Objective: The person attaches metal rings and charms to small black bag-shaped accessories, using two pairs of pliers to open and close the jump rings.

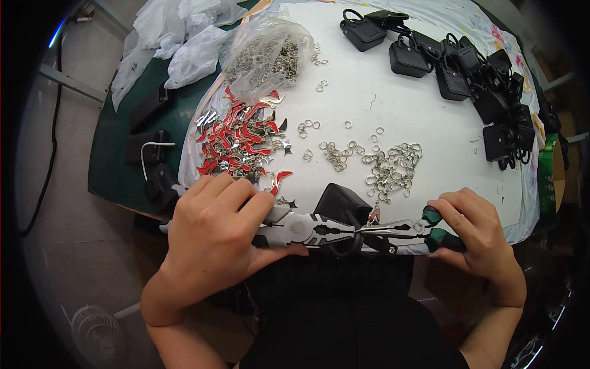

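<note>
Meeting, or nearly so, just right of the case (341, 203) are the tips of two tools: the grey pliers (299, 227), with the left hand (212, 224) wrapped round their handles, and the green pliers (419, 227), their handles clasped by the right hand (476, 230). What the tips pinch is too small to tell. Both pliers stretch across the case's near side, hiding part of it. A reddish charm (374, 215) sits just right of the case. Beyond the case lie loose rings (337, 157), with clasps (393, 172) beyond and to its right. Left of it and farther off, red charms (243, 138) form a pile, the left hand blocking its near edge; behind that stands a clear bag (264, 58) of rings. Well beyond, to the case's right, black cases (409, 58) crowd the bench (455, 154).
</note>
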`<state>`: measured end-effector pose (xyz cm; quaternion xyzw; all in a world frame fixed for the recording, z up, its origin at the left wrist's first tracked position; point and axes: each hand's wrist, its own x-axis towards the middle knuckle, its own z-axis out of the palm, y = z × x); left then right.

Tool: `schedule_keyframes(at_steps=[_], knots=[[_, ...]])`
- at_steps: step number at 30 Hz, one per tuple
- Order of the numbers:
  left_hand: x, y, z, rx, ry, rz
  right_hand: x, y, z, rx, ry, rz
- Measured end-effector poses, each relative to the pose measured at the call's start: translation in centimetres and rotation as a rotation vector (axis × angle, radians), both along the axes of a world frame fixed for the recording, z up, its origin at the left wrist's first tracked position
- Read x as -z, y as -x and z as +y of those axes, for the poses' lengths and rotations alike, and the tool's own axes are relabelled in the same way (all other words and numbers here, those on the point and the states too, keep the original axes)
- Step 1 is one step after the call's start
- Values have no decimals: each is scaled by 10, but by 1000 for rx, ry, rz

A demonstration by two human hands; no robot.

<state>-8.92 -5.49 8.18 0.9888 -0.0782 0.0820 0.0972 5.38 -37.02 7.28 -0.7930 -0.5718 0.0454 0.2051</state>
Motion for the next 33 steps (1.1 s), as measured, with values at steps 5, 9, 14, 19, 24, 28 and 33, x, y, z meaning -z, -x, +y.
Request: schedule_keyframes(at_steps=[5,9,14,19,24,28,33], knots=[[53,16,-4,-116,168,33,-3,-6,-16,107,-27,-84],[97,19,-26,-53,246,9,-5,-5,-14,87,-30,-166],[96,3,-40,55,554,-198,-1,0,-9,93,-40,-142],[82,-16,-61,145,743,-369,6,9,-6,134,-52,63],[73,-23,-51,1,1059,-164,31,-19,-36,342,0,436],[80,-26,-47,-45,1486,-88,87,-40,-69,672,57,-78],[81,-27,-48,-35,1553,4,62,-23,-17,532,-42,-202]])
